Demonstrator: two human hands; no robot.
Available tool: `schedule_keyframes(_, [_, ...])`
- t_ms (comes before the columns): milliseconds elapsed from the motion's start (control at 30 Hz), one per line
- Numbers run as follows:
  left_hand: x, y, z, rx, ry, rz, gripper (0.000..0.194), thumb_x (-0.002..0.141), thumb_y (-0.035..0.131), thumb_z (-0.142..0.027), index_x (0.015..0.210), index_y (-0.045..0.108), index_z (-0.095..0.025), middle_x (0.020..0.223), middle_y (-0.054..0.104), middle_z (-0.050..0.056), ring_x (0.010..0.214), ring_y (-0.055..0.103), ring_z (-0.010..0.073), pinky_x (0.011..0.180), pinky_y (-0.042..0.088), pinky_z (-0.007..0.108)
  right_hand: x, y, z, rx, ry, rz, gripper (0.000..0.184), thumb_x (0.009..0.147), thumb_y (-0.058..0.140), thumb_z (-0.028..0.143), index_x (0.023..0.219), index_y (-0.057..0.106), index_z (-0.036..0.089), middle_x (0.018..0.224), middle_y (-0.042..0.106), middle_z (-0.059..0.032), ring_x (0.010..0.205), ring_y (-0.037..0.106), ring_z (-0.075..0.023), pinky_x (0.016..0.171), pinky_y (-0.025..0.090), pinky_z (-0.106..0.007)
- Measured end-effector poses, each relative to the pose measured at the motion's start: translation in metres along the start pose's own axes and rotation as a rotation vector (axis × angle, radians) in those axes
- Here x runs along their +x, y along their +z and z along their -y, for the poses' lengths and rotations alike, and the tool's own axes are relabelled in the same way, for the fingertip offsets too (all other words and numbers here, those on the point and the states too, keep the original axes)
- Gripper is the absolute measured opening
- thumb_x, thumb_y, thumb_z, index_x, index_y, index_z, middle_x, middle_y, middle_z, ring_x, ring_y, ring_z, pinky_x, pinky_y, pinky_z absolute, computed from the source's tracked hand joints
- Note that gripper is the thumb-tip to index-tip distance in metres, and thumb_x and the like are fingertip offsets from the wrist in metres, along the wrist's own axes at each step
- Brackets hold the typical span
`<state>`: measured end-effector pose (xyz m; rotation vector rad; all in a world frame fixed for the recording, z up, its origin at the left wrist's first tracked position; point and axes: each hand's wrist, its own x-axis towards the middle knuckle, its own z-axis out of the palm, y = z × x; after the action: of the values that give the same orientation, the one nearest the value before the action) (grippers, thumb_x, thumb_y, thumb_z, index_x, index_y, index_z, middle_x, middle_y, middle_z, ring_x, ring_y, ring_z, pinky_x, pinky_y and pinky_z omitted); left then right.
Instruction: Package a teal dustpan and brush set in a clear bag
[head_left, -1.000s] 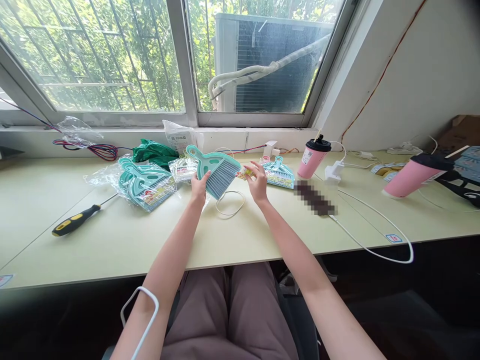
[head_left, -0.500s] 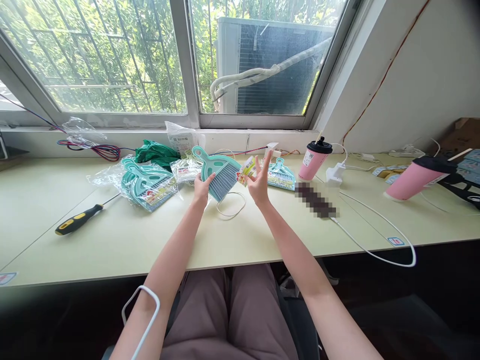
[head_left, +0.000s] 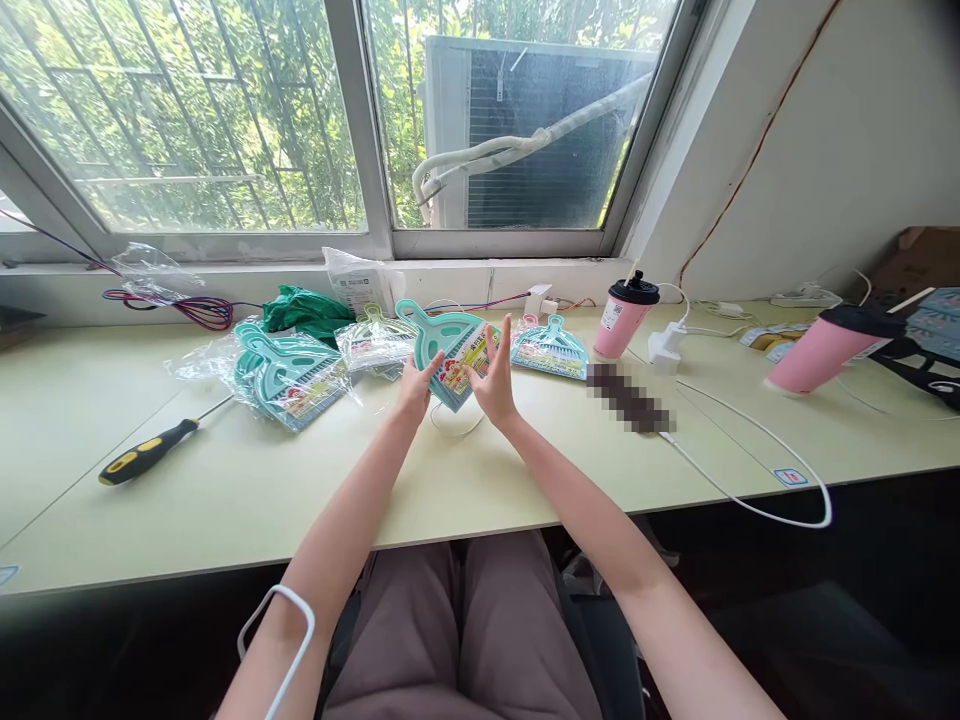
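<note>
A teal mini broom and dustpan set is held up above the desk, near its middle. My left hand grips its lower left edge. A colourful printed label card lies over the bristles. My right hand presses that card against the set, fingers stretched upward. A white cord loop lies on the desk just below both hands.
More bagged teal sets lie to the left, another set to the right. A yellow-and-black screwdriver lies far left. A pink cup, a white charger with its cable, and a tipped pink cup are on the right.
My right hand brought the label card from beside the broom onto its bristles. Both hands drew closer together and the set tilted a little.
</note>
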<state>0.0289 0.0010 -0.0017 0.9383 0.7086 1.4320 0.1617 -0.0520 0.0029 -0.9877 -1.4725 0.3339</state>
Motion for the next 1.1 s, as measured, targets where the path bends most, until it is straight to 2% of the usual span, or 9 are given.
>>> schedule_keyframes(133, [-0.002,0.0,-0.001,0.014,0.037,0.067,0.075,0.051,0.094,-0.027,0.116,0.059,-0.021,0.103,0.07,0.007,0.096,0.069,0.0248,0.086,0.057,0.037,0.0,-0.001,-0.007,-0.154,-0.029,0.024,0.097,0.094,0.056,0.039,0.154,-0.019,0.04,0.168,-0.012,0.0015,0.155,0.011,-0.0263,0.12,0.034,-0.048])
schedule_keyframes(233, [0.0,-0.003,-0.001,0.008,0.034,0.053,0.076,0.051,0.093,-0.025,0.118,0.058,-0.021,0.103,0.07,0.008,0.096,0.07,0.0248,0.086,0.057,0.037,0.0,0.0,-0.01,-0.143,-0.039,0.041,0.088,0.095,0.053,0.033,0.157,-0.008,0.04,0.168,-0.006,0.0012,0.156,0.009,-0.0254,0.122,0.029,-0.05])
schedule_keyframes(367, [0.004,-0.007,-0.001,-0.011,0.002,0.016,0.067,0.059,0.091,-0.028,0.117,0.058,-0.022,0.102,0.069,0.008,0.096,0.069,0.025,0.087,0.058,0.038,0.0,0.001,-0.009,-0.046,-0.031,0.007,0.075,0.098,0.038,0.025,0.158,-0.004,0.038,0.169,-0.001,0.0022,0.155,0.015,-0.0211,0.123,0.028,-0.046])
schedule_keyframes(467, [0.007,-0.009,-0.001,-0.028,-0.006,-0.008,0.063,0.06,0.091,-0.028,0.115,0.059,-0.022,0.103,0.069,0.008,0.096,0.069,0.0242,0.087,0.059,0.037,0.002,-0.001,-0.006,0.026,-0.028,-0.021,0.071,0.099,0.033,0.026,0.158,-0.005,0.036,0.169,0.001,0.0024,0.154,0.019,-0.0177,0.124,0.027,-0.042])
schedule_keyframes(633, [0.01,-0.013,0.001,-0.042,-0.036,-0.045,0.056,0.06,0.091,-0.037,0.105,0.061,-0.021,0.103,0.07,0.007,0.098,0.069,0.0235,0.088,0.059,0.036,0.01,-0.007,-0.009,0.258,0.081,-0.054,0.077,0.097,0.041,0.038,0.158,-0.007,0.039,0.168,0.009,0.0026,0.153,0.022,-0.0175,0.122,0.029,-0.041])
schedule_keyframes(767, [0.012,-0.014,0.005,-0.051,-0.027,-0.029,0.06,0.058,0.092,-0.043,0.105,0.062,-0.021,0.107,0.069,0.008,0.104,0.067,0.0251,0.091,0.057,0.036,0.016,-0.007,-0.017,0.409,0.176,0.009,0.084,0.095,0.047,0.042,0.157,-0.009,0.039,0.167,0.015,0.0,0.152,0.025,-0.0191,0.119,0.035,-0.046])
schedule_keyframes(900, [0.01,-0.012,0.008,-0.044,-0.029,-0.016,0.062,0.057,0.092,-0.046,0.105,0.061,-0.021,0.106,0.069,0.008,0.104,0.067,0.0271,0.091,0.057,0.039,0.011,0.0,-0.022,0.243,0.121,0.055,0.085,0.094,0.05,0.035,0.159,-0.004,0.034,0.167,0.017,-0.002,0.153,0.022,-0.0197,0.121,0.032,-0.045])
schedule_keyframes(1000, [0.008,-0.01,0.009,-0.039,-0.032,-0.004,0.062,0.057,0.091,-0.048,0.104,0.06,-0.021,0.105,0.069,0.009,0.103,0.067,0.0289,0.09,0.056,0.041,0.003,0.006,-0.024,0.022,0.027,0.075,0.082,0.093,0.048,0.025,0.159,0.0,0.034,0.168,0.011,0.0,0.154,0.019,-0.0198,0.123,0.029,-0.044])
schedule_keyframes(1100, [0.006,-0.008,0.009,-0.053,-0.025,0.02,0.062,0.058,0.091,-0.047,0.104,0.06,-0.021,0.108,0.069,0.009,0.106,0.066,0.0297,0.092,0.055,0.042,-0.004,0.011,-0.025,-0.127,-0.027,0.07,0.081,0.093,0.045,0.018,0.159,0.0,0.033,0.169,0.003,0.001,0.155,0.01,-0.0211,0.124,0.025,-0.046])
